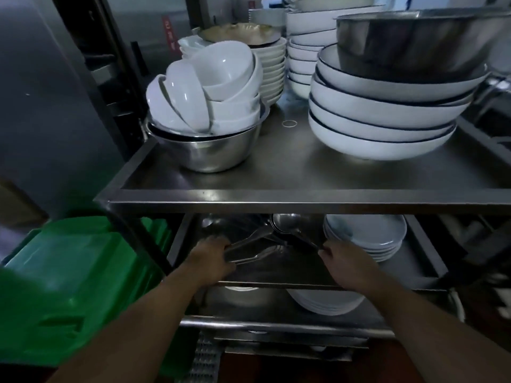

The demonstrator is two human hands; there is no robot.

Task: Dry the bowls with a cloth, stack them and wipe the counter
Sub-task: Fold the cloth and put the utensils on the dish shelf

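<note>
Left hand (214, 254) curled round shiny metal tongs (254, 251), right hand (341, 262) pinching a dark utensil (300, 241), glossy white bowls (210, 87) in a steel basin (210, 153) at 11 o'clock, green plastic bin (72, 277) at 8.

This looks like the back of a restaurant kitchen, the part where dishes get washed and put away. A shiny steel bench (304, 172) is packed with far more dishes than a home would have. There is a tall stack of big white bowls with dark rims (387, 117), a metal bowl (210, 153) stuffed with small white bowls (210, 87), and more stacks of white plates (272, 76) behind them. A huge steel basin (420, 40) sits on top of the big bowls. Steel shelves below hold more plates (365, 236) and metal tongs (257, 250). A green plastic crate (69, 286) stands beside the bench.
</note>
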